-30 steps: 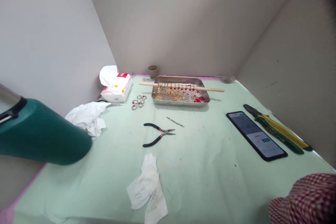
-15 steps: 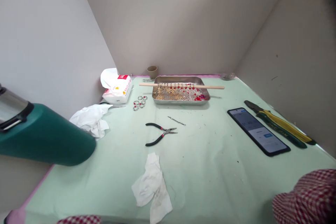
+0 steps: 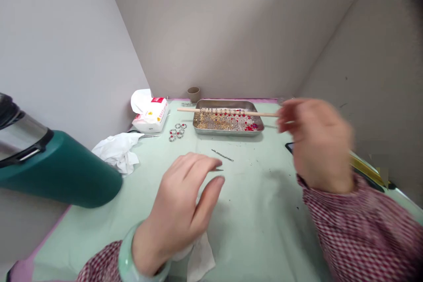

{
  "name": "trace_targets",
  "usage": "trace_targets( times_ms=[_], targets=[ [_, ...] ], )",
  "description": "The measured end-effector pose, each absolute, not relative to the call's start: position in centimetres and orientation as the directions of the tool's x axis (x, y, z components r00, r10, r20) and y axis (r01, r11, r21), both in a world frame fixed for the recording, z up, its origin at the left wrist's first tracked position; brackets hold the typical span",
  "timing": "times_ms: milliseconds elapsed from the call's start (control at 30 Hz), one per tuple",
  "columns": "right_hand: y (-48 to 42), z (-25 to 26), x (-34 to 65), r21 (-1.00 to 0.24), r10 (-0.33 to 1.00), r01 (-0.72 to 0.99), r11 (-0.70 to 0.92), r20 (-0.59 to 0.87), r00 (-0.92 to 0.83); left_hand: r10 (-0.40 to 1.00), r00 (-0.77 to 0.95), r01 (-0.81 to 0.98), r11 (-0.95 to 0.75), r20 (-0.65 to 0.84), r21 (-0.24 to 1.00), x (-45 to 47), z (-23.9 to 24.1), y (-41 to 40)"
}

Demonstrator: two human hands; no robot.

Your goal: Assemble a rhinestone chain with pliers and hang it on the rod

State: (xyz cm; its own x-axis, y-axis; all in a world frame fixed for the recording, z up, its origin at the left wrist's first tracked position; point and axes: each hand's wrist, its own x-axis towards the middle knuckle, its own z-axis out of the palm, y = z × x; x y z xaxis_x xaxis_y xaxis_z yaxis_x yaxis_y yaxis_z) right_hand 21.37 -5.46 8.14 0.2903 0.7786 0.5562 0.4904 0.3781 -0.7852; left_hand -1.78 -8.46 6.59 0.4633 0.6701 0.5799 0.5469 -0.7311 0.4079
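Observation:
My left hand (image 3: 185,202) hovers low over the green mat, fingers stretched out and apart, holding nothing. It covers the small black pliers; only their metal tip (image 3: 218,169) peeks out past the fingers. My right hand (image 3: 317,141) is raised at the right, blurred by motion, fingers loosely extended toward the end of a wooden stick (image 3: 231,112). The stick lies across a steel tray (image 3: 198,128) of gold and red beads, with beads threaded on it. A short twisted wire (image 3: 222,155) lies beyond my left hand.
A tilted green flask (image 3: 59,174) fills the left edge. Crumpled tissues (image 3: 115,150), a tissue pack (image 3: 150,112), beaded rings (image 3: 176,130) and a small cup (image 3: 193,94) sit at the back left. Yellow-green pliers (image 3: 366,167) lie at the right wall. Another tissue (image 3: 200,257) lies under my left wrist.
Both hands have come into view: the left moved forward over the black pliers, the right rose from the lower right corner toward the stick's end, hiding the phone.

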Motion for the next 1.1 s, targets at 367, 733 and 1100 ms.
trace_targets(
  times_ms=[367,733,1100],
  targets=[
    [-0.3,-1.4,17.4,-0.206,0.939,0.928,0.310,0.216,-0.266,0.768,0.627,0.763,-0.639,-0.131,-0.097,-0.9,2.9,-1.2],
    [1.1,-4.0,18.3,-0.913,0.957,0.320,0.253,0.285,0.055,0.839,0.535,0.813,-0.542,0.094,0.211,-2.2,1.7,0.9],
    [1.3,-3.7,17.6,-0.969,0.989,-0.200,0.142,0.128,0.079,0.965,0.245,0.221,-0.155,0.099,0.963,-0.5,1.9,1.0]
  ],
)
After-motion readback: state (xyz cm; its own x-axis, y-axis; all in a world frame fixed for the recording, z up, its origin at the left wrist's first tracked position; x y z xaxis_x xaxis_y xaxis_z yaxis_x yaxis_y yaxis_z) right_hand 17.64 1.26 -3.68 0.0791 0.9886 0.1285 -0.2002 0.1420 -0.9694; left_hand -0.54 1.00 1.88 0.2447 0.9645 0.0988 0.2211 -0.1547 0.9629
